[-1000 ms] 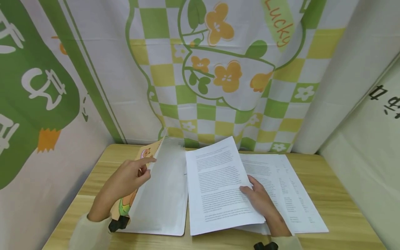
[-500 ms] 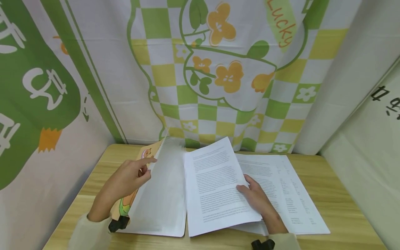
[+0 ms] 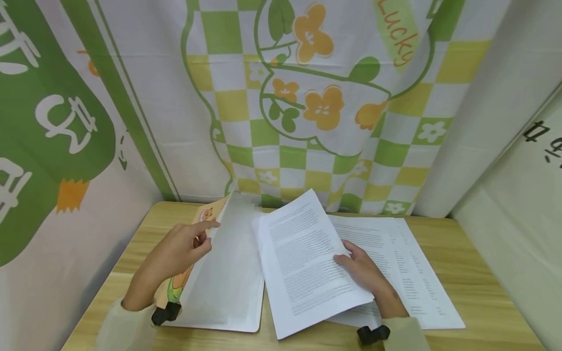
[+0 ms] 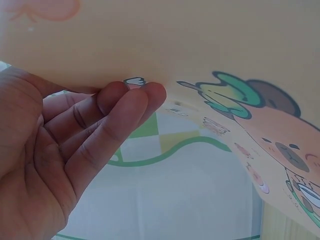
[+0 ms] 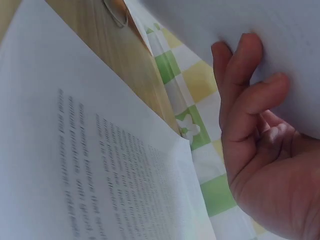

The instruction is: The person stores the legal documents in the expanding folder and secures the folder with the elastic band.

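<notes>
The right hand (image 3: 364,273) is holding the white sheets (image 3: 303,263), with the thumb in front and the fingers behind. They are tilted above the table (image 3: 470,278), beside an opened folder (image 3: 228,282), and partly cover other pages (image 3: 417,278) from view. Their dense printed lines are too small for reading. The left hand (image 3: 175,251) pinches the folder's cream cover (image 4: 210,40), which bears a cartoon animal (image 4: 280,135). The curtain (image 3: 294,187) says "Lucky" in orange.
</notes>
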A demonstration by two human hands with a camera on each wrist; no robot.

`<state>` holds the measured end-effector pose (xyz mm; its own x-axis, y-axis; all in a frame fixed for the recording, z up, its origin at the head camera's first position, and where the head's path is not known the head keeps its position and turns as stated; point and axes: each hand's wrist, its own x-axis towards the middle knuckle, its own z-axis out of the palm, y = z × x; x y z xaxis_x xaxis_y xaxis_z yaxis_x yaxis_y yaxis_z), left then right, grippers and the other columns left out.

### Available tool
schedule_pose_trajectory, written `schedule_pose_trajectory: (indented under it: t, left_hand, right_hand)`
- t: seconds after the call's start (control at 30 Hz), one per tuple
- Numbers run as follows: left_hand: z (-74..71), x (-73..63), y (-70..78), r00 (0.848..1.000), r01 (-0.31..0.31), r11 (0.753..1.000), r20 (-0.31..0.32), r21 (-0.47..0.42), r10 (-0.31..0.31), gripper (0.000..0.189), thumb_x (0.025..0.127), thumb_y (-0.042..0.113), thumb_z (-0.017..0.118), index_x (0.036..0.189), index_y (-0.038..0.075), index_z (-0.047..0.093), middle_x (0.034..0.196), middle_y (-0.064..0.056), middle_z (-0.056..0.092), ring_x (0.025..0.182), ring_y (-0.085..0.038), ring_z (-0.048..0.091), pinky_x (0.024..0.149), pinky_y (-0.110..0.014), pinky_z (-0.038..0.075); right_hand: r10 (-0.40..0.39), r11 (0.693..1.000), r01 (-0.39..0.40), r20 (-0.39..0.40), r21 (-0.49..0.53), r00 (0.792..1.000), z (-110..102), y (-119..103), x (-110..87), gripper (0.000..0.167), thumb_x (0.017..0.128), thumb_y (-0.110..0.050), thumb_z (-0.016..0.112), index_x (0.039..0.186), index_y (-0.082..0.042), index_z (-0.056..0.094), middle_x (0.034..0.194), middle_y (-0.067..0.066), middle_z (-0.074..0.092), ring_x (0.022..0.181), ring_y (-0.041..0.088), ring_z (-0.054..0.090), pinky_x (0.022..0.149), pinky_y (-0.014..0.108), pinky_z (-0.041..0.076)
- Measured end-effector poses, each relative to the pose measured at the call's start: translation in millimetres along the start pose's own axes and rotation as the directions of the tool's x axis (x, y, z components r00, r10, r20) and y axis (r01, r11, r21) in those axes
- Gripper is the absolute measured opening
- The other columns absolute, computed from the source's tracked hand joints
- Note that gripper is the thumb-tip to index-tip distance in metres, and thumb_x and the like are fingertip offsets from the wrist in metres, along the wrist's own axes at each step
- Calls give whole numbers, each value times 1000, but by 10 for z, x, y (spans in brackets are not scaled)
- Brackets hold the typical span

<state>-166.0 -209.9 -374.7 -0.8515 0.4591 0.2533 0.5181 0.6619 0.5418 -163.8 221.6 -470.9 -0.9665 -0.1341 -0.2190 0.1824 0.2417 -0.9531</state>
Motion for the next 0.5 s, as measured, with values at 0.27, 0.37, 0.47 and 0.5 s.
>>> schedule_pose_trajectory:
  t: [0.27,0.37,0.47,0.5]
  left_hand:
    - [-10,-11,9,1000,-2,1000,0,-2,2,37,94,-1,59,131,-1,67,61,14,42,49,1,29,50,-23,33]
    - [3,-2,1,1000,-5,1000,0,0,5,37,94,-1,59,131,-1,67,61,14,43,49,2,30,50,-23,34]
    - [11,4,4,1000,-6,1000,0,-4,6,37,94,-1,59,130,-1,67,61,14,43,49,2,30,50,-23,33]
    - [14,6,4,1000,-8,1000,0,-6,8,37,94,-1,59,130,-1,67,61,14,42,49,2,29,50,-23,33]
  right_hand:
    - [20,999,-22,52,37,998,-13,-10,84,62,101,-18,60,156,-2,39,107,15,72,78,29,71,66,38,58]
    - [12,999,-14,46,32,999,21,12,106,62,100,-17,60,156,1,39,107,15,72,78,28,71,67,38,58]
    - [5,999,-8,55,49,998,70,18,116,62,100,-16,59,156,2,38,107,16,72,78,29,71,67,39,58]
    - [5,998,-8,57,55,998,87,18,118,61,101,-16,59,156,2,38,106,16,72,78,29,72,66,40,58]
